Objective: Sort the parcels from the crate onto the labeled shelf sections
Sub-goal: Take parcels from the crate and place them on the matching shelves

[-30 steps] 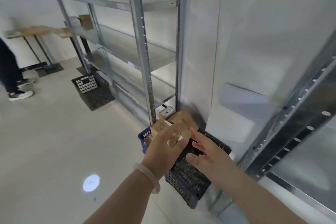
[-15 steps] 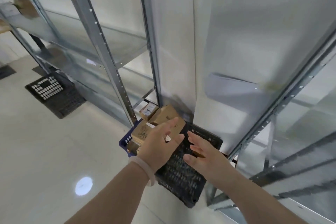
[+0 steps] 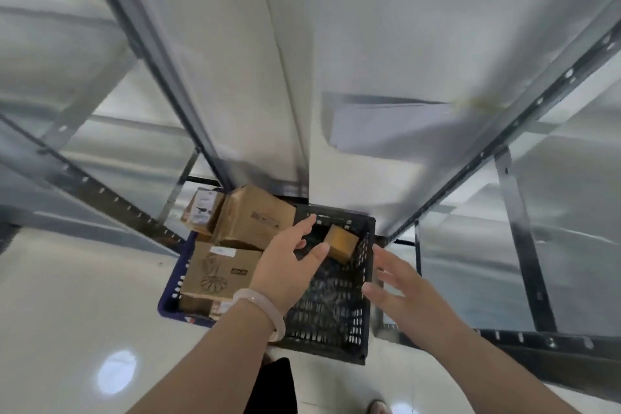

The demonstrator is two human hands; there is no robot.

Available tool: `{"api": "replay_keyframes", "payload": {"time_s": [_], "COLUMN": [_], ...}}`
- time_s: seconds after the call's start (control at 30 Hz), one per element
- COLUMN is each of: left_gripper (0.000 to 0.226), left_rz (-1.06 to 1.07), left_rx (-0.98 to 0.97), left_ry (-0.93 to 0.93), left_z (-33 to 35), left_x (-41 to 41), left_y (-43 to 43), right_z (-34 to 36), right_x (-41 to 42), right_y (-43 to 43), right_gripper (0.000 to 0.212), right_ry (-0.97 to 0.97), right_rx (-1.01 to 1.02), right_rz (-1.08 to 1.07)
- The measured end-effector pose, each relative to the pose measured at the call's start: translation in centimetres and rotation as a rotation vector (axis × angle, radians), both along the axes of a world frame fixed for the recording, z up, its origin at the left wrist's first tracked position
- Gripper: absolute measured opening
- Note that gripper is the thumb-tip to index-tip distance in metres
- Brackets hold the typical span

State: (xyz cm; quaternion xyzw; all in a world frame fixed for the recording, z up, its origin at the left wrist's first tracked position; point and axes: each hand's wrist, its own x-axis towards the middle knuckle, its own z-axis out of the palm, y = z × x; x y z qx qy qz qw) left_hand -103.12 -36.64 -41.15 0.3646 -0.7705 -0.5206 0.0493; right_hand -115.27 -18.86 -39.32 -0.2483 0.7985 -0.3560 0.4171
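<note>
**Black crate holds one small box; blue crate is piled with parcels**

Black and perforated, the plastic crate [image 3: 332, 316] sits on the glossy pale floor [image 3: 67, 296] at the foot of a grey metal shelving unit [image 3: 504, 131], between its slotted uprights. Inside it lies a single small cardboard box [image 3: 341, 242], tilted near the far right corner, with bare mesh bottom around it.

Just beside it on the left stands a blue crate [image 3: 169, 296], filled above its rim with cardboard parcels. A large flower-printed box [image 3: 218, 272] lies flat, and a brown box [image 3: 255, 215] rests tilted at the far end. A smaller white-labelled box [image 3: 201, 208] leans at that box's left. More parcels at the near end are partly hidden by the wrist.

Both hands hold nothing, with fingers straight and spread wide. The left hand [image 3: 289, 265], a pale bangle [image 3: 258, 306] on its wrist, hovers where the two crates meet, its fingertips near the small cardboard box. The right hand [image 3: 400, 289] hovers over the black crate's right rim.
</note>
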Motion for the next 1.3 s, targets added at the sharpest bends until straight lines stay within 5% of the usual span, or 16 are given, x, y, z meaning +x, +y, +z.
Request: {"api": "replay_keyframes", "payload": {"time_s": [0.37, 1.0, 1.17, 1.3], "left_gripper": [0.055, 0.061, 0.063, 0.062], "left_rz": [-0.223, -0.186, -0.094, -0.002], "left_rx": [0.018, 0.133, 0.263, 0.281], "left_ry": [-0.166, -0.419, -0.416, -0.414], "left_z": [-13.1, -53.8, -57.8, -54.9], "left_x": [-6.9, -19.0, -21.2, -19.4], "left_y": [-6.8, -9.5, -9.3, -8.8], "right_z": [-13.9, -55.0, -58.7, -55.7], "right_x": [-1.9, -16.2, -16.2, -14.0], "right_y": [-6.8, -14.8, -14.9, -14.3], "right_gripper": [0.07, 0.066, 0.061, 0.058], "right_ry": [-0.085, -0.362, -0.408, -0.471], "right_rx": [0.16, 0.351, 0.275, 0.231], "right_rz": [-0.244, -0.683, -0.678, -0.72]}}
